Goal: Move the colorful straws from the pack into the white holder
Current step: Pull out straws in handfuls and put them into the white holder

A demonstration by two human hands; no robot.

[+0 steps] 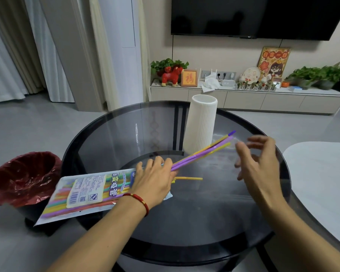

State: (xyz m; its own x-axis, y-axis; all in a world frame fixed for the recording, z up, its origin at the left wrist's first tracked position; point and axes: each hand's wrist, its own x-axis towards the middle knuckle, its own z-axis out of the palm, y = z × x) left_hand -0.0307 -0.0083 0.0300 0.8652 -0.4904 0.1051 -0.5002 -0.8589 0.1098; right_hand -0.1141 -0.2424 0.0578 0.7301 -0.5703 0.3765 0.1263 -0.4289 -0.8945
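A bunch of straws [202,152], purple, yellow and green, stuck out of the pack [86,193] and slanted up to the right, their tips ending just beside the base of the white holder [201,124]. The left hand [155,179] lay palm down over the open end of the pack, fingers curled around the lower ends of the straws, pinning pack and bunch together on the surface [194,222]. One yellow straw [188,178] lay loose on the glass just right of that hand. The right hand [259,160] hovered near the straw tips, apart from them, fingers spread and gripping nothing; it was blurred, so the finger positions were hard to make out. Both forearms reached in from the lower edge, the left wrist wearing a red bracelet [140,201]. The holder stood upright toward the far side of the round dark surface, and its inside could not be seen. The pack's far end hung over the left edge of the surface, above a bin [26,177] lined in red. The left hand hid the opening of the pack.
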